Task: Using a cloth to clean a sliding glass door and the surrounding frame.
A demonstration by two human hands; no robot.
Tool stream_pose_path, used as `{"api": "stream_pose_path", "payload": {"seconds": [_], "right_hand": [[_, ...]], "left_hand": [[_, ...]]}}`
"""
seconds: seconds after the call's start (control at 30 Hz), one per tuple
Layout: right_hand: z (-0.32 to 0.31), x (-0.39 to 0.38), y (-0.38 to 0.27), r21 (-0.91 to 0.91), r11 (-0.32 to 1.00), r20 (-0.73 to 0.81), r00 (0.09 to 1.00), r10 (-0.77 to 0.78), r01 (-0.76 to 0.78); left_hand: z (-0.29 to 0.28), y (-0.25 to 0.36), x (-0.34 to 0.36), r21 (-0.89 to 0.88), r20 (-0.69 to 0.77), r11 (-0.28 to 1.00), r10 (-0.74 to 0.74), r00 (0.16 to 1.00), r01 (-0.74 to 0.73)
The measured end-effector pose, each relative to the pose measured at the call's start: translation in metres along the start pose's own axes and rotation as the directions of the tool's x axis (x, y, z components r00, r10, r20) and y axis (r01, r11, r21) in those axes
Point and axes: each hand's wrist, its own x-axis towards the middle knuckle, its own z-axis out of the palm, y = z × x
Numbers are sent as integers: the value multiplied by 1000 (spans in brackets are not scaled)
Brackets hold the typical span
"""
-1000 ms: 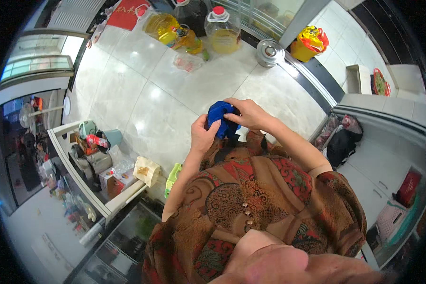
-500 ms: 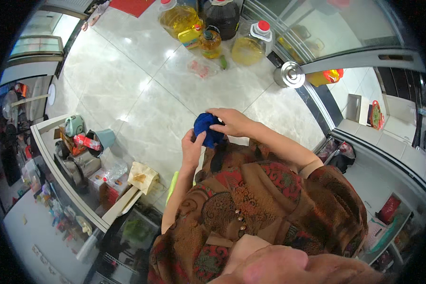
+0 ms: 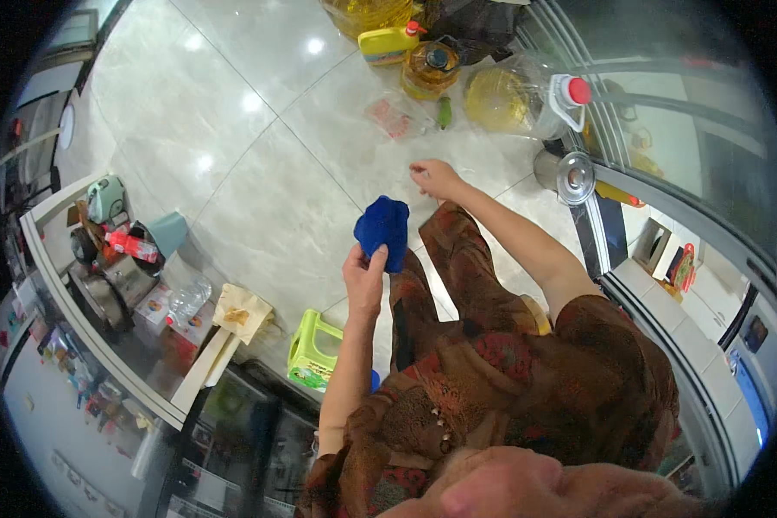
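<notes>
My left hand [image 3: 363, 268] is closed on a folded dark blue cloth [image 3: 383, 226], its thumb on the lower part of the cloth. My right hand [image 3: 432, 179] is apart from it, up and to the right over the floor, with fingers curled; what they hold, if anything, is too small to make out. Beyond it lie a clear plastic bag with red marks [image 3: 393, 118] and a small green object [image 3: 444, 112].
Oil jugs [image 3: 509, 99] and a steel pot [image 3: 574, 178] stand by the glass sliding door [image 3: 647, 121]. At left is a cluttered shelf unit [image 3: 104, 285]. A lime-green jug [image 3: 311, 345] stands beside me on the tiled floor [image 3: 233, 155].
My right hand has let go of the blue cloth and moved up and away, while my left still holds it. The view has shifted, and more of my legs shows.
</notes>
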Motion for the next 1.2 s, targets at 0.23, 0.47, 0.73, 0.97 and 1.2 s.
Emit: {"api": "stream_pose_path", "payload": {"seconds": [0.23, 0.47, 0.73, 0.97, 1.2], "right_hand": [[-5, 199, 91, -558, 806, -101, 947, -304, 199], [-4, 287, 59, -551, 821, -193, 980, 46, -148], [8, 285, 69, -799, 498, 299, 941, -159, 338], [-2, 184, 85, 437, 888, -148, 985, -89, 146], [-49, 44, 27, 926, 331, -202, 979, 23, 184]], "left_hand": [[28, -53, 71, -203, 86, 977, -42, 995, 59], [24, -106, 121, -289, 89, 952, -74, 993, 97], [-3, -107, 148, -174, -43, 969, -183, 982, 173], [-7, -74, 122, -63, -106, 997, -51, 993, 44], [-9, -42, 65, 60, 3, 998, 35, 999, -35]]}}
